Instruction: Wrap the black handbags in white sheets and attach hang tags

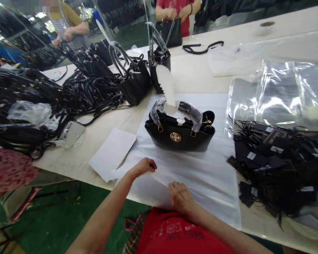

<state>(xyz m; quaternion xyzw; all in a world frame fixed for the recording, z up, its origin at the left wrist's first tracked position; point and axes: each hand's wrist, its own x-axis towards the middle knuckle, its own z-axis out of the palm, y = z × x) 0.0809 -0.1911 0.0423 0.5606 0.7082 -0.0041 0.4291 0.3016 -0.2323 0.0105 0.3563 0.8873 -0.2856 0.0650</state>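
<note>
A black handbag [180, 137] with a round gold emblem stands upright on white wrapping sheets [219, 183]. Clear plastic covers its handles, and a white card piece [166, 83] sticks up behind them. In front of the bag, my left hand [145, 166] is closed in a pinch at the edge of a white sheet, which is slightly raised there. My right hand [181, 198] lies lower, close to my body, its fingers curled onto the same sheet. A raised fold runs between both hands. My right fingertips are partly hidden from view.
White boards [112, 151] lie left of the sheets. Black tags with cords [275, 158] are heaped at right, below clear plastic bags [281, 91]. More handbags [135, 84] and a pile of black straps [92, 88] fill the left. Across the table, a person's hands [177, 13] hold another bag.
</note>
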